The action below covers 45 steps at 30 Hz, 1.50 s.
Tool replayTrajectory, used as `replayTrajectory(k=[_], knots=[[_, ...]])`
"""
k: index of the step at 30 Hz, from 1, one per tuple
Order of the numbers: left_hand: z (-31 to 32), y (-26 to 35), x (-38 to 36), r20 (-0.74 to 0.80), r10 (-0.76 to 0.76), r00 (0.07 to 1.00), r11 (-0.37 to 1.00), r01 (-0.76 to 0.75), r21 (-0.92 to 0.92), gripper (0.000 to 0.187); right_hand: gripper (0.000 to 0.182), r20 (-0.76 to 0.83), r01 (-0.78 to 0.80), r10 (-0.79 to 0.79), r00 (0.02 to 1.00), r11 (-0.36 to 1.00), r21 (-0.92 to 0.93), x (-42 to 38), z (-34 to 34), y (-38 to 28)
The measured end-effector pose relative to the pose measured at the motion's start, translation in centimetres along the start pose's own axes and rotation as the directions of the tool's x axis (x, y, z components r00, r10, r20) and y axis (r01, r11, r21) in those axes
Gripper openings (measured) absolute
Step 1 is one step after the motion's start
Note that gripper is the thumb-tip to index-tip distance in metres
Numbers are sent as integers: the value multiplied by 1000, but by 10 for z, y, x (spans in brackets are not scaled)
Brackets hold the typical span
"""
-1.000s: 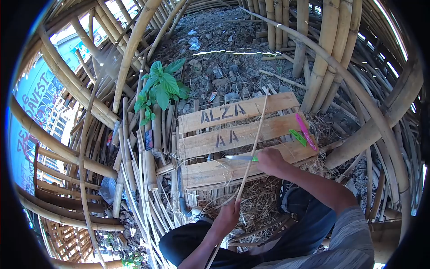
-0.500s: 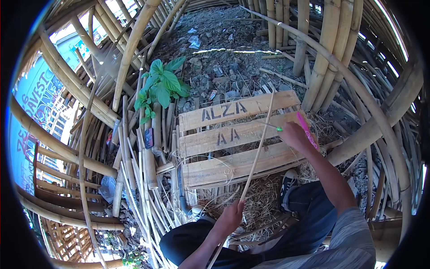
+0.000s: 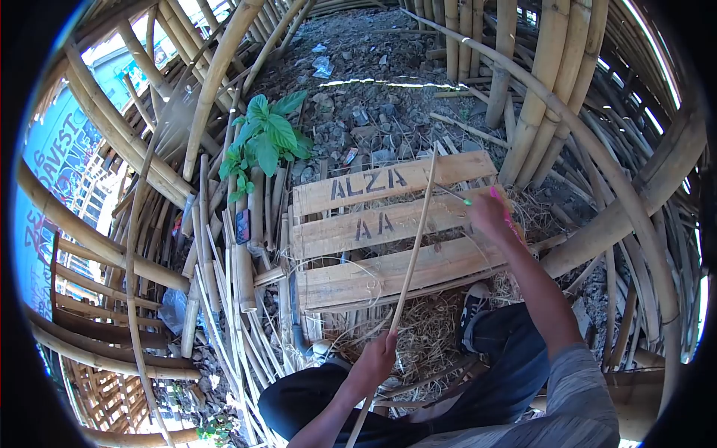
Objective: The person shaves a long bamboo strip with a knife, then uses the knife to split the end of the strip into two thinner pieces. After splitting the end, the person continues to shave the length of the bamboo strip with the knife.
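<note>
My left hand [image 3: 373,366] is closed around a long thin bamboo strip [image 3: 412,272], which slants up and away over a wooden slatted crate [image 3: 328,237]. The strip's lower end runs down past my lap. My right hand [image 3: 489,216] is wrapped around the handle of a knife [image 3: 450,193] above the crate's right side. Its thin dark blade reaches left to the strip near the upper end. A green band shows in front of my fingers, and something pink sticks out behind them. The crate slats carry the stencilled letters "ALZA" and "AA".
Straw and shavings [image 3: 426,336] lie between my legs, near my shoe [image 3: 475,308]. Left of the crate are cut bamboo strips [image 3: 239,313], a phone [image 3: 243,226] and a leafy plant [image 3: 267,138]. Bamboo poles [image 3: 549,89] stand on the right, with rubble beyond the crate.
The strip's upper end has shifted left and appears slightly lower. My right hand has moved a little left with the knife. The whole view has shifted slightly left.
</note>
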State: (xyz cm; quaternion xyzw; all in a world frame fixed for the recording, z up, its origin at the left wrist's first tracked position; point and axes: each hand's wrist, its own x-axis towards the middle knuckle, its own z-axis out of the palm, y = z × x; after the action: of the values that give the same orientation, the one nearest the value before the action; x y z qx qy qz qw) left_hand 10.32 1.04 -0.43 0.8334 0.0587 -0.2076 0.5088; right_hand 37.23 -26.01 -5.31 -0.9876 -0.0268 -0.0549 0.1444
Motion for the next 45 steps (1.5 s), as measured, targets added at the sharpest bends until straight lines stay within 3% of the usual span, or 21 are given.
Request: replayTrajectory(k=[2,5,6,7,8,10,11,13,17,21,23,24,26,29,31,34,35,38,39,44,45], knots=[[0,-11,-2,41,-67,997,997,69,-43,42,24,52,-23,24,998,1000,-17,-1,0,2],[2,-29,9,6,22,1000,992,-21,-125,42,24,101,-28,31,994,999,-26,-24,-28,-32],[-4,-20,11,156,-150,976,898,200,-392,41,24,96,-16,17,995,1000,-4,-34,-30,-42],[-8,-14,12,342,-264,902,691,424,-585,40,24,59,100,-104,993,993,61,-41,-26,-45],[-8,-14,12,343,-268,900,687,428,-587,40,24,65,102,-106,992,993,61,-47,-23,-47],[-9,-12,13,451,-145,881,502,459,-733,40,25,336,239,-289,896,954,183,-60,-30,-64],[-9,-11,15,470,-139,872,507,470,-722,43,25,335,241,-290,897,954,180,-66,-25,-69],[-8,-17,17,503,-107,858,494,485,-722,42,25,372,471,-491,788,869,150,-80,-12,-78],[-7,-19,18,522,-104,847,520,493,-697,43,24,321,482,-510,798,860,167,-90,-1,-84],[1,-17,16,476,-141,868,556,467,-687,42,21,187,131,-143,972,989,76,-26,8,-50],[4,-14,16,330,-262,907,740,409,-534,42,21,131,143,-145,981,989,23,-16,0,-41],[5,-17,15,329,-265,906,740,410,-534,42,20,79,153,-151,985,988,-31,-16,-6,-43],[9,-25,15,73,-123,990,963,137,-234,43,20,194,224,-217,957,974,-15,-30,-8,-54],[10,-31,19,43,-98,994,975,105,-196,44,22,371,459,-416,830,888,-30,-72,-2,-78],[11,-34,21,36,-97,995,977,102,-190,43,23,412,492,-491,768,863,112,-102,-5,-91],[10,-35,22,12,-20,1000,984,21,-178,40,23,429,527,-530,732,839,137,-134,-18,-108],[10,-34,22,-6,56,998,985,-57,-166,39,23,439,527,-528,727,839,136,-142,-15,-109],[8,-28,24,34,-74,997,983,79,-168,37,22,423,503,-549,721,834,226,-152,-4,-108],[10,-30,25,-10,34,999,991,-35,-127,38,22,398,511,-548,736,835,205,-149,-2,-107],[5,-20,31,-17,-27,999,991,24,-128,41,21,306,564,-589,748,807,173,-134,10,-105],[3,-19,30,-13,-43,999,989,41,-142,42,20,339,475,-493,801,868,140,-127,14,-103]])
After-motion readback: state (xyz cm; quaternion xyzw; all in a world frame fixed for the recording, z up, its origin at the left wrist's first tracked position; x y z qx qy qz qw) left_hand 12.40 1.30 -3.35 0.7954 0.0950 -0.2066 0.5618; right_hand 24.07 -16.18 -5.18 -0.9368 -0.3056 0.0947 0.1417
